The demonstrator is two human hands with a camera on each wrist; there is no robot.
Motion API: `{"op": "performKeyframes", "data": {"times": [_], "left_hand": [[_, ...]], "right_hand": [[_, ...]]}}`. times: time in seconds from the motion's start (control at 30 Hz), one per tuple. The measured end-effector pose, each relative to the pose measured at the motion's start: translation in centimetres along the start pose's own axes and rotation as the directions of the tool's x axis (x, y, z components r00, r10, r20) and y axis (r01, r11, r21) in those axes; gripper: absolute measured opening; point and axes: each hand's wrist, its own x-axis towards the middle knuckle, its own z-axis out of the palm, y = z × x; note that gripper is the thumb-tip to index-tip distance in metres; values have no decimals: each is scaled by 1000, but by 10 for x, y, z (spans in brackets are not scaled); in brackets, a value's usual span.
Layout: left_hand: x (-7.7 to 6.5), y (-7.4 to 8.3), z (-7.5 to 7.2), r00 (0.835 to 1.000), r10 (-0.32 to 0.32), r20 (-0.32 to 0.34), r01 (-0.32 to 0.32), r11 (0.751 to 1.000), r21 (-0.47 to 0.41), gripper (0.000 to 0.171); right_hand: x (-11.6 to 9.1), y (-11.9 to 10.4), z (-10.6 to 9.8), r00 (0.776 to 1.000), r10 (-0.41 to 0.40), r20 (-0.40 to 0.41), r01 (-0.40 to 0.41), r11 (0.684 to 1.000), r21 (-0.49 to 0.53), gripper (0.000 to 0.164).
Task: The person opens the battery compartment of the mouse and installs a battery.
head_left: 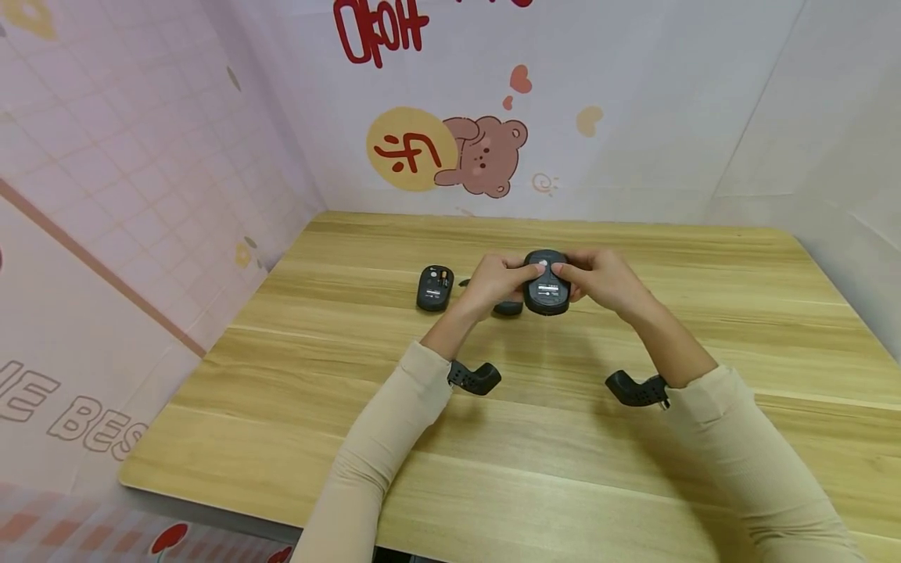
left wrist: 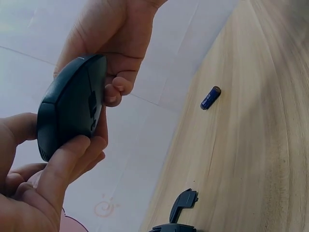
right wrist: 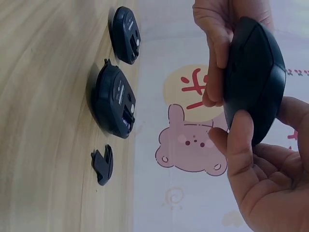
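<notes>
Both hands hold a black computer mouse (head_left: 547, 293) above the table, its labelled underside facing the head camera. My left hand (head_left: 493, 283) grips its left side, with the thumb on the underside. On the opposite side my right hand (head_left: 605, 280) grips it, its thumb also on the underside. Fingers of both hands curl against the top shell in the wrist views. A second mouse (head_left: 435, 288) lies upside down on the left with its battery bay uncovered. Partly hidden behind my left hand is a third mouse (right wrist: 115, 101), also upside down.
A small black battery cover (right wrist: 103, 164) lies beside the third mouse. In the left wrist view a blue battery (left wrist: 211, 98) lies on the wooden table (head_left: 317, 391). A printed wall covering (head_left: 633, 156) rises behind the table's far edge.
</notes>
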Motion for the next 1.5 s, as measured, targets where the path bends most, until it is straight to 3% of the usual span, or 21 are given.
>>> {"op": "performKeyframes", "data": {"times": [0.3,0.53,0.97,1.5], "left_hand": [[-3,0,-1,998,-66,-11,66,998,4,29],[-3,0,-2,998,-57,1,57,998,13,31],[-3,-1,-6,999,-40,4,40,999,26,32],[-1,-6,-5,999,-40,7,40,999,21,32]], "right_hand": [[-3,2,5,1000,-15,15,15,999,42,42],[-1,6,8,998,-34,-50,34,999,-7,42],[5,9,16,991,-73,-109,83,992,91,31],[8,7,15,991,-10,-134,21,997,79,41]]}}
